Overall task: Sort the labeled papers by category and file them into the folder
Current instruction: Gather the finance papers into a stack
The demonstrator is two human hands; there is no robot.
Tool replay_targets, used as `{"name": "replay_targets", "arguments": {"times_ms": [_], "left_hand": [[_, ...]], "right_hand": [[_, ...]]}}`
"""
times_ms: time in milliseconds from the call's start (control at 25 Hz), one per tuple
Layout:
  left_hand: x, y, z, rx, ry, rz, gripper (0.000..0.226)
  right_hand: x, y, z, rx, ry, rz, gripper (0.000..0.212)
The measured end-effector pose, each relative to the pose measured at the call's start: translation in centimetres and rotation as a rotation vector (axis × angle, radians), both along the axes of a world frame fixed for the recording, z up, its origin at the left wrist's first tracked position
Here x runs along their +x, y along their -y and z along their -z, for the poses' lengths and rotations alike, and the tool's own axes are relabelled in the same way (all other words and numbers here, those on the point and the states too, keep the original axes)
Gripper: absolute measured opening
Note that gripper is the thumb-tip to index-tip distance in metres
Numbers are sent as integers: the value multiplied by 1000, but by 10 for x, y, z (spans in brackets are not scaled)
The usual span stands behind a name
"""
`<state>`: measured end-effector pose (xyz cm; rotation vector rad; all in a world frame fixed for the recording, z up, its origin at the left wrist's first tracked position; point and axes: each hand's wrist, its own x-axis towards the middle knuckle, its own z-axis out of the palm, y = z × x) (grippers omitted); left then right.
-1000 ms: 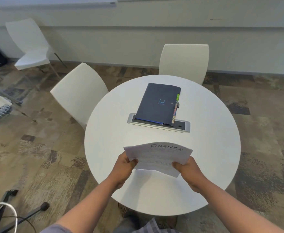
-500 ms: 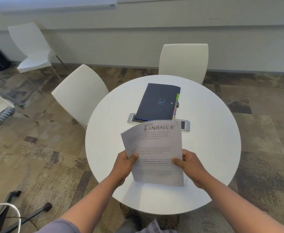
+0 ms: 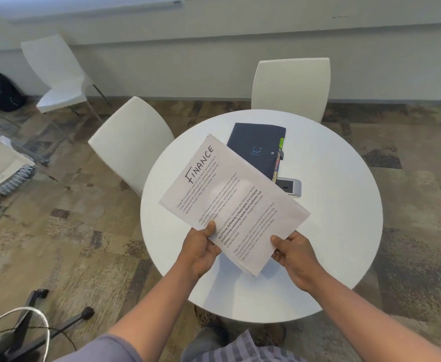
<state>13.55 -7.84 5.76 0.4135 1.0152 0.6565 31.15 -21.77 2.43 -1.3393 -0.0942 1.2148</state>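
Note:
A stack of white papers (image 3: 229,199), its top sheet headed "FINANCE" by hand, is held above the round white table (image 3: 339,231), tilted so its top points up and left. My left hand (image 3: 201,249) pinches the stack's lower left edge, thumb on top. My right hand (image 3: 296,253) grips the lower right edge. A dark navy folder (image 3: 256,150) with coloured tabs along its right side lies shut on the far part of the table, partly hidden behind the papers.
A silver power hub (image 3: 291,188) is set into the table under the folder's near end. Two white chairs (image 3: 130,142) (image 3: 291,87) stand at the table's far side, a third (image 3: 54,74) near the wall. A black bag (image 3: 1,91) and a chair base (image 3: 36,333) are on the floor at left.
The papers have been lifted from nearly flat to facing me and turned counterclockwise, so they now cover part of the folder. Both hands have kept hold of the lower edges.

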Motion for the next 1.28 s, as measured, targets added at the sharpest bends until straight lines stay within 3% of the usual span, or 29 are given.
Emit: {"name": "replay_targets", "arguments": {"times_ms": [120, 240, 320, 360, 480, 600, 760, 880, 1040, 1280], "left_hand": [[-7, -2, 3, 69, -144, 40, 37], [-24, -26, 3, 247, -423, -39, 62], [-37, -46, 0, 411, -632, 52, 85], [-41, -54, 0, 506, -676, 149, 85], [-37, -63, 6, 582, -595, 381, 42], [-31, -53, 17, 550, -567, 326, 20], [-31, -38, 21, 589, -534, 244, 20], [-40, -25, 37, 616, -557, 323, 22], [-54, -10, 68, 502, -557, 446, 23], [-53, -10, 66, 508, -566, 428, 24]], "right_hand": [[13, -1, 2, -60, 174, 29, 24], [35, 2, -8, -80, 365, -16, 27], [43, 6, -12, -84, 483, -54, 27], [45, 8, -11, -91, 536, -78, 27], [47, 15, 0, -137, 628, -137, 32], [44, 19, 9, -148, 631, -142, 31], [42, 21, 9, -163, 615, -107, 25], [40, 30, 22, -192, 562, -194, 24], [34, 45, 39, -265, 509, -284, 26], [32, 37, 40, -289, 507, -251, 23]]}}
